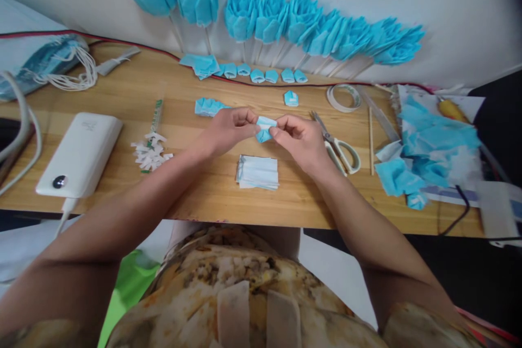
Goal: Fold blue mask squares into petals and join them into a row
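Between both hands, above the wooden table, is a small folded blue paper petal [265, 135] with a white strip across it. My left hand [230, 129] pinches its left edge between thumb and fingers. On the opposite edge, my right hand [299, 138] has a like pinch. Just below the hands lies a stack of pale paper pieces [258, 172]. A row of folded blue pieces [209, 107] sits behind my left hand, which partly covers it. One more folded petal [291, 98] rests behind my right hand, and scissors [336, 144] lie to its right.
Blue paper flowers [269, 16] on sticks lean along the wall. At left are a white power bank [79, 155] with a cable and a cluster of white strips [150, 152]. Rightward stand a tape roll [343, 98], a thin stick [371, 141] and crumpled blue paper [438, 133].
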`<state>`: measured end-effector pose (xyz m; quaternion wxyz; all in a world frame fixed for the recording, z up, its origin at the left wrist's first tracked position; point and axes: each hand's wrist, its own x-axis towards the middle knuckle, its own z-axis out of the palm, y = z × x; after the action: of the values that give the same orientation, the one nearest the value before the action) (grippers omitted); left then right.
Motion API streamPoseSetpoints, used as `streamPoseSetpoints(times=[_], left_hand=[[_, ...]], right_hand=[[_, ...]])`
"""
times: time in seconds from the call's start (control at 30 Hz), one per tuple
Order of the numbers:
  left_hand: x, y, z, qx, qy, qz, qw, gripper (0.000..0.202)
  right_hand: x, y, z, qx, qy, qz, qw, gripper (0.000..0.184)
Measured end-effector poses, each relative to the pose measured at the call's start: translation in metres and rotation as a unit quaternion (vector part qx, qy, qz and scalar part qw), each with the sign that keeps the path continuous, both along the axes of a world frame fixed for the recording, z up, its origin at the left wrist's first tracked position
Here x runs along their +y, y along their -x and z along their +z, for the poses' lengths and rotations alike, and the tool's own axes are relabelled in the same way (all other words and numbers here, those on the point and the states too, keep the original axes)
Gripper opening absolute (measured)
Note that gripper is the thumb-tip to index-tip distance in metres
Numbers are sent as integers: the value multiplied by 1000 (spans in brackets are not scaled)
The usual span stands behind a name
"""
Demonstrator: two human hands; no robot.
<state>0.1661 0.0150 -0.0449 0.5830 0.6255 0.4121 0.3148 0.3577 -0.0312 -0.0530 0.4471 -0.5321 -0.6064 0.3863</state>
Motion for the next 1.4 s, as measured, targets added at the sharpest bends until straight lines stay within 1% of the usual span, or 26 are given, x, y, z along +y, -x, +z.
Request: streamPoseSetpoints(times=[0.07,0.13,0.2,0.37,0.47,0.6,0.7,0.77,0.83,0.9,0.97,1.03,1.1,1.2,1.3,1.4], left_hand=[[1,2,0,1,0,12,1000,17],[1,4,1,2,-1,20,1000,17],[1,4,2,4,-3,18,1000,17],[2,3,-1,28,-3,-2,1000,14],[2,2,-2,43,-12,-9,999,14],[0,2,0,9,-12,3,1000,18],[1,3,2,-25,20,11,999,22],[3,4,1,-52,39,30,997,23],[6,6,-1,-76,39,60,995,22],[7,7,-1,-81,13,89,993,20],[4,6,1,-59,-37,108,992,23],[-4,3,4,-28,-91,108,990,28],[-12,0,7,1,-133,91,987,31],[-22,-6,6,35,-183,70,980,26],[-26,-9,3,71,-221,80,969,17],[-24,-10,-1,104,-243,101,959,13]], right_hand=[[1,-4,0,25,12,-9,1000,17],[1,-8,1,49,17,-33,998,21],[2,-10,1,51,13,-47,998,22],[1,-7,2,12,16,5,1000,18],[0,-5,4,-21,19,18,999,16],[0,-4,6,-19,13,12,1000,15],[1,-4,6,-18,0,-3,1000,14],[1,-4,6,-16,-12,-20,1000,13],[2,-5,4,-10,-22,-42,999,13],[3,-6,2,-5,-27,-58,998,13],[3,-6,0,-4,-27,-60,998,14],[3,-6,-2,-4,-28,-60,998,14],[3,-5,-4,-2,-29,-66,997,14],[3,-3,-5,0,-29,-74,997,14],[3,0,-5,-1,-38,-76,996,13],[2,2,-4,-1,-42,-77,996,13]])
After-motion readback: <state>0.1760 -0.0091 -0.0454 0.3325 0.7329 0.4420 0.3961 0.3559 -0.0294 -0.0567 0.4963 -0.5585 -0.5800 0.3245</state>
